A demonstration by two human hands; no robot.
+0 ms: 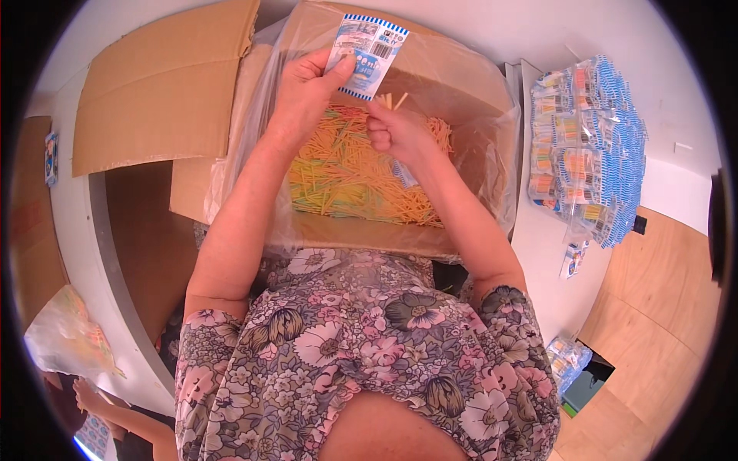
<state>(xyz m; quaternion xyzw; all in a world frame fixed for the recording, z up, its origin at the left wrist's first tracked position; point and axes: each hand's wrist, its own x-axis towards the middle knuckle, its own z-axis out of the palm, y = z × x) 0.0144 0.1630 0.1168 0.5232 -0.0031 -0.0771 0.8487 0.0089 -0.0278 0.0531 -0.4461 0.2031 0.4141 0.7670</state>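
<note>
My left hand [309, 86] grips a small blue-and-white printed packet [375, 48] by its left side, thumb across the front. Just below it on the right, my right hand [398, 132] is closed around a few short pale-yellow sticks [395, 101], whose ends poke out above the fingers. My right thumb is at the packet's lower corner; whether it touches or pinches it, I cannot tell. Both hands are over a cardboard box [307, 230] lined with clear plastic. Inside lie many thin sticks [338, 173] in orange, yellow and green, with a packet [403, 174] partly hidden by my right forearm.
Stacked filled packets [588, 150] stand on the white surface [550, 288] to the right, with a single packet [573, 260] nearer me. A cardboard flap [165, 92] rises at left. At lower left are a plastic bag [71, 334] and another person's arm [131, 419].
</note>
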